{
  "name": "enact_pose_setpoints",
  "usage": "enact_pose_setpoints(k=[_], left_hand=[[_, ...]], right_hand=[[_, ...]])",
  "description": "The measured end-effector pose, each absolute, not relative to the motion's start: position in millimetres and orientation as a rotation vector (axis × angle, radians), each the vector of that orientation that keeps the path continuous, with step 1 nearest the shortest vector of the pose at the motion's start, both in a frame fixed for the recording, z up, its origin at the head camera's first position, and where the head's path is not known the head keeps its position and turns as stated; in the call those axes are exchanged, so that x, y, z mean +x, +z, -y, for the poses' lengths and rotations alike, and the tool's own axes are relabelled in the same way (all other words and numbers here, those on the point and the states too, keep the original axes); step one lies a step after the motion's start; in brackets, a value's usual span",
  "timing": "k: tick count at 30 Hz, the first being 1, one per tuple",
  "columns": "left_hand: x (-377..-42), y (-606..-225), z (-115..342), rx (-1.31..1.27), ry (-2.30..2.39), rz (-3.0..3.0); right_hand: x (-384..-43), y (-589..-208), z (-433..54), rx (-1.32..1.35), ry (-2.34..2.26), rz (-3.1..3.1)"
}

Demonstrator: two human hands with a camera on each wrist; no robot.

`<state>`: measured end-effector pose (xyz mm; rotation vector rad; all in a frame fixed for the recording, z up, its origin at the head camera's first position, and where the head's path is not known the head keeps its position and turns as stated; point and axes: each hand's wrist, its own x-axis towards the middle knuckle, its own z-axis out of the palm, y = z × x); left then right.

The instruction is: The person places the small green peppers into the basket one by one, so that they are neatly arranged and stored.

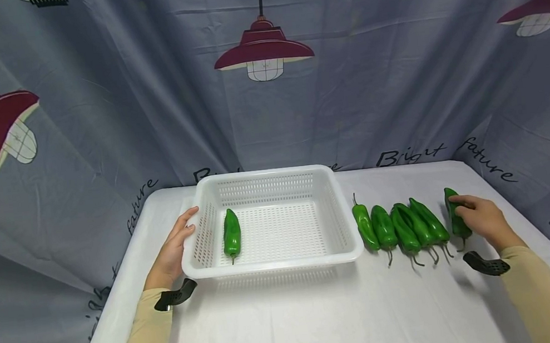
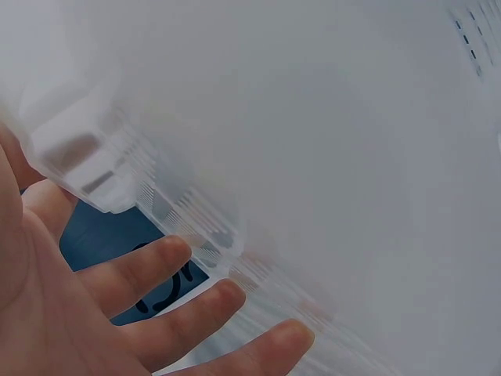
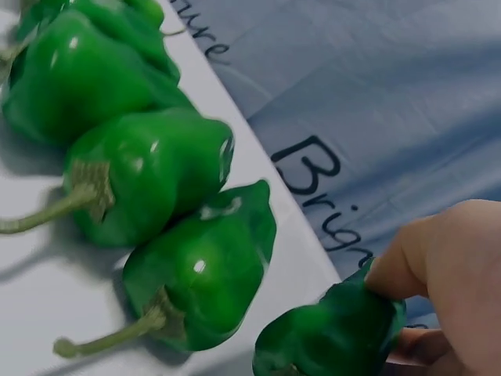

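My left hand [image 1: 170, 259] is at the left side of a white perforated plastic basket [image 1: 275, 265], its fingertips by the rim. In the left wrist view its fingers [image 2: 192, 313] reach out fairly straight along the basket's slotted wall. One green pepper [image 1: 231, 233] lies inside the basket, toward the left, stem facing me. On the right, my right hand [image 1: 487, 220] pinches another green pepper [image 1: 458, 226] between thumb and fingers. The right wrist view has the thumb on this dark green pepper [image 3: 317, 337]; its lower end is cut off by the frame.
Between basket and right hand, several green peppers [image 1: 404, 230] lie in a row, most with stems toward me. The leftmost pepper [image 1: 365, 228] points its stem away. A white cloth covers the table [image 1: 295, 320]. Behind it hangs a grey-blue curtain [image 1: 270, 121] with printed lamps.
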<state>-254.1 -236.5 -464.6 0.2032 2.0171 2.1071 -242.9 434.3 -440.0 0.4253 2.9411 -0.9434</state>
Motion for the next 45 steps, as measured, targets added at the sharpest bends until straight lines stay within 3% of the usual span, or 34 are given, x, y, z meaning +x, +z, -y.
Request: enact_pose_setpoints(k=[17,45], left_hand=[[-255,-465,237,0.211,2.133,-1.989],[-254,-464,235,0.203,2.137,-1.989]], right_hand=[[-243,-419,-398,0.272,-1.457,-2.750],[-244,-391,-341,0.045,-1.514,-2.688]])
